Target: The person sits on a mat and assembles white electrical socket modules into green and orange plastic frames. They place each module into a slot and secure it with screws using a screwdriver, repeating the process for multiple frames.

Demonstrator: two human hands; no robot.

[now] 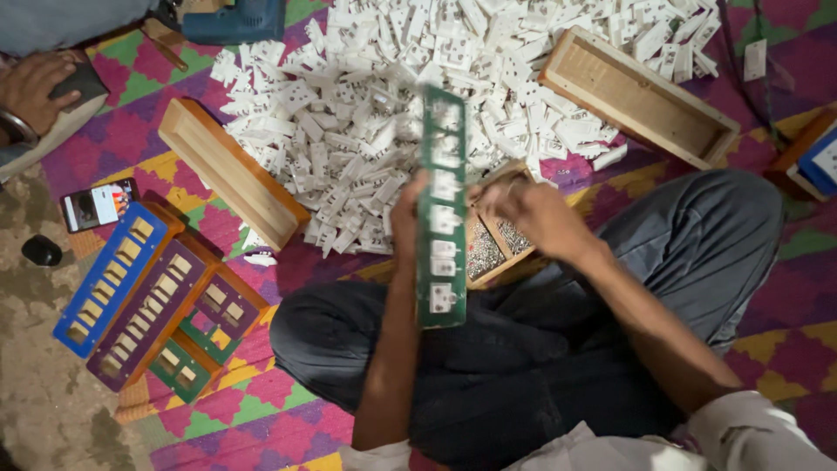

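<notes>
My left hand [407, 212] grips a long green panel [442, 209] upright, and white socket pieces sit in its cut-outs. My right hand [534, 214] is just right of the panel, fingers curled, over a small wooden box of silvery screws [486, 253]. Whether those fingers pinch a screw, I cannot tell. A big heap of white socket parts [410, 105] lies on the mat beyond both hands. I sit cross-legged in dark trousers.
Two empty wooden trays [228, 170] [645, 98] flank the heap. At the left lie blue [109, 279], purple [157, 314] and green [187, 366] panels, a phone [98, 205] and a drill [235, 19]. Another person's hand [30, 87] rests at top left.
</notes>
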